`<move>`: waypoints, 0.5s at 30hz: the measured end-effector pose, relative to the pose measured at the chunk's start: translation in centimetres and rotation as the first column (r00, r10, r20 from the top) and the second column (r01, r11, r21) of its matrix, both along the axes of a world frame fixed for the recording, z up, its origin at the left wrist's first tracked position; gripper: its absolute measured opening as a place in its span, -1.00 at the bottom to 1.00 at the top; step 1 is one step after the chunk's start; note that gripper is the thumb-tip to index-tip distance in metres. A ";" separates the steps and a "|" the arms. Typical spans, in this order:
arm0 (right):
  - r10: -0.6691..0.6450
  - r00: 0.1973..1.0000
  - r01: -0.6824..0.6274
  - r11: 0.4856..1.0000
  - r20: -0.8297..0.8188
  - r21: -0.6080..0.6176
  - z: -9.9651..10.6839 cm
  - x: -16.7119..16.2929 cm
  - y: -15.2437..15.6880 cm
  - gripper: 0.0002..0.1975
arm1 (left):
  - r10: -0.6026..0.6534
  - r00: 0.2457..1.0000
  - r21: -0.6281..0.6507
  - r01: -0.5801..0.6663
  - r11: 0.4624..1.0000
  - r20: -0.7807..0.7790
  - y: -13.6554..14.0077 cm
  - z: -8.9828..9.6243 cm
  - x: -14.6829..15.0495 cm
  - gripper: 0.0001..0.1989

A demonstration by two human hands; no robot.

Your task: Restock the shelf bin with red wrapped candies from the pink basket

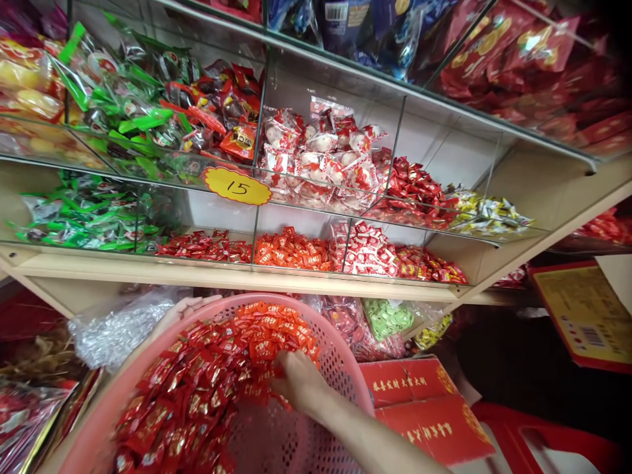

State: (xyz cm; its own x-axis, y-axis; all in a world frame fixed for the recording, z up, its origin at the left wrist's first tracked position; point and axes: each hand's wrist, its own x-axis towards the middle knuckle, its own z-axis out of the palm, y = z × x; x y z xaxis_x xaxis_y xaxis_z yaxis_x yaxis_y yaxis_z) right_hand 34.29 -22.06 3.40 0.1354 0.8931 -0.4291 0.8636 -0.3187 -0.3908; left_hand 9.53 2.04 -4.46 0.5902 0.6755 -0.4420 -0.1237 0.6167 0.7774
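Observation:
A pink perforated plastic basket [340, 342] is tilted in front of me, holding a heap of red-wrapped candies [182, 395] with brighter orange-red ones [276, 319] along its far side. Around the basket's left outside runs my left arm. My left hand [192, 306] lies against the far rim, palm up, fingers stretched out and partly hidden by the rim. Inside the basket, my right hand [299, 382] is closed among the candies, with red wrappers showing at its curled fingers. Its fingertips are partly hidden.
Ahead is a shelf [237, 280] with glass-divided compartments of wrapped sweets and a yellow price tag [237, 186] marked 15. Below it lie a bag of clear wrappers [123, 329] and green candies [388, 318]. Red cardboard [419, 408] and a red stool [548, 434] stand at right.

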 end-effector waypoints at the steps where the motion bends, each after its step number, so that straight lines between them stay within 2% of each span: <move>1: 0.008 1.000 -0.008 1.000 0.004 0.003 -0.1 -0.1 0.0 -0.77 | 0.013 1.000 -0.041 -0.013 0.999 0.002 0.1 -0.2 -0.1 -0.39; 4: 0.032 0.999 -0.033 0.999 0.015 0.037 0.0 0.0 -0.1 -0.85 | 0.060 0.998 -0.112 -0.057 0.992 0.024 0.4 -0.7 -0.2 -0.35; 7: 0.025 1.000 -0.028 0.984 0.016 0.177 1.5 1.0 0.4 -0.89 | 0.076 0.997 -0.117 -0.074 0.990 0.013 0.4 -0.9 -0.2 -0.16; 9: 0.011 1.000 -0.007 0.948 -0.010 0.319 3.6 2.4 1.6 -0.84 | 0.073 0.997 -0.104 -0.072 0.992 -0.001 0.4 -0.8 -0.1 -0.05; 12: -0.006 0.999 0.022 0.856 -0.031 0.516 7.6 4.7 4.8 -0.82 | 0.067 0.998 -0.094 -0.067 0.993 -0.004 0.3 -0.5 0.0 0.04; 14: -0.022 1.000 0.012 0.808 0.010 0.590 10.0 5.8 7.5 -0.82 | 0.080 0.997 -0.124 -0.079 0.989 0.010 0.3 -0.5 0.2 0.05; 15: -0.045 0.998 0.011 0.804 0.042 0.594 10.9 6.1 8.9 -0.85 | 0.096 0.995 -0.140 -0.093 0.986 0.014 0.4 -0.5 0.3 0.05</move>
